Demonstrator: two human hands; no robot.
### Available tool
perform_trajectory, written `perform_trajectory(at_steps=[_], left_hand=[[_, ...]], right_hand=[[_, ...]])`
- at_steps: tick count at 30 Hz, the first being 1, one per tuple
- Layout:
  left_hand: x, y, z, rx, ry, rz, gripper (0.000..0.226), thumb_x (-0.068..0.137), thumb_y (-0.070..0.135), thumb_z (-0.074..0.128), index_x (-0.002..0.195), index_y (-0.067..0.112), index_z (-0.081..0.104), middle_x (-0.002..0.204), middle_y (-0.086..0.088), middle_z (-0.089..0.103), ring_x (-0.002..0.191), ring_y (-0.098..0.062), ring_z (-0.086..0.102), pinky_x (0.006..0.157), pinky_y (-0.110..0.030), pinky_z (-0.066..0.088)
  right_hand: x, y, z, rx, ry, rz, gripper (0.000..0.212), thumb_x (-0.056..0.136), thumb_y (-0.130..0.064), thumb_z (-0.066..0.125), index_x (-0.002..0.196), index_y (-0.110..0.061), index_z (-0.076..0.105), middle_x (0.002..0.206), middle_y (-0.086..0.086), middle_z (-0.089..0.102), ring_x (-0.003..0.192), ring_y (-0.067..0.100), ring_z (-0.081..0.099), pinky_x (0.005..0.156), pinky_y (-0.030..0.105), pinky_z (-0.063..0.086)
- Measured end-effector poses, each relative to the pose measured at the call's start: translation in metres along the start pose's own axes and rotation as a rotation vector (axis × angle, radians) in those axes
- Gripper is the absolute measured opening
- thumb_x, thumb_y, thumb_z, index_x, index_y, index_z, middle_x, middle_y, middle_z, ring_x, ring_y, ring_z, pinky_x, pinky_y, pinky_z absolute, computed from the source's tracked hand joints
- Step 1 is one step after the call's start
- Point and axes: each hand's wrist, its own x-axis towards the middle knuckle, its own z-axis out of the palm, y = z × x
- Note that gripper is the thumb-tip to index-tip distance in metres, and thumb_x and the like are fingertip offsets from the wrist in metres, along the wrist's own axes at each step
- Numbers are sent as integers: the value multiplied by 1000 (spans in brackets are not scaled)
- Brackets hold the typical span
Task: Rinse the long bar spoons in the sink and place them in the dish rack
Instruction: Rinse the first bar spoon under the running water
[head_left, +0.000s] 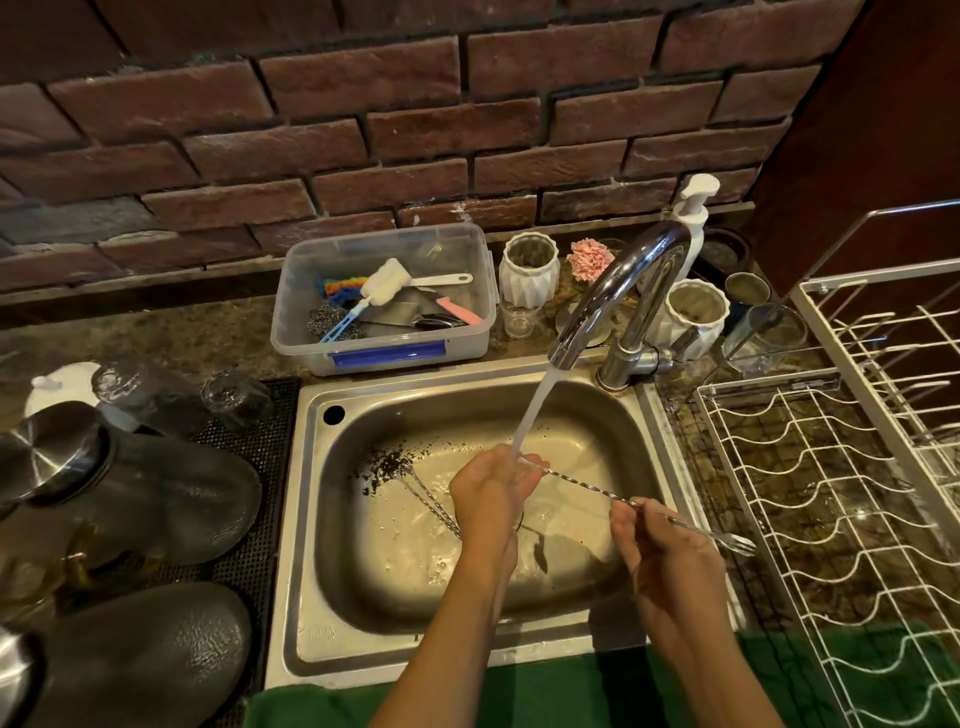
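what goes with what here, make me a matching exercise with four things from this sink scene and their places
Things:
1. bar spoon
2. sponge brush
3. soap pump bottle
4. dish rack

Places:
A. in the clear plastic tub behind the sink
B. right of the sink
C. held in both hands under the running water
D. behind the faucet, by the brick wall

Pairs: 1-C, 2-A, 3-D, 4-B
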Motion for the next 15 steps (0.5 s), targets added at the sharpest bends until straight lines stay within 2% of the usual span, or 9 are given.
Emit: perform_trajectory(at_steps=[2, 8, 11, 15], left_hand=[[-1, -1, 2, -31, 5, -35, 17, 97, 15, 62, 98, 1, 70, 79, -16, 75, 77, -27, 75, 71, -31, 62], [-10, -3, 6, -56, -107, -108, 13, 93, 4, 64, 103, -3, 69, 91, -18, 76, 85, -26, 76, 79, -32, 61], [-5, 9, -2, -145, -62, -79, 15, 93, 8, 64, 102, -3, 69, 93, -17, 77, 87, -26, 76, 79, -32, 62], [-3, 11, -1, -157, -35, -74, 14, 92, 4, 64, 101, -6, 67, 94, -18, 77, 89, -26, 76, 81, -32, 61]], right_hand=[[0, 0, 3, 2, -18, -2, 16, 97, -4, 54, 105, 8, 63, 95, 25, 71, 79, 24, 74, 60, 24, 60], [9, 0, 11, -93, -116, -9, 21, 98, -3, 53, 109, 13, 61, 86, 24, 68, 70, 23, 70, 60, 23, 61], [16, -7, 13, -116, -132, -26, 20, 97, -2, 52, 98, 15, 61, 78, 21, 66, 69, 23, 63, 62, 23, 61], [17, -2, 24, -229, -212, -46, 17, 90, -7, 56, 92, 9, 60, 65, 16, 60, 60, 23, 56, 66, 31, 51]])
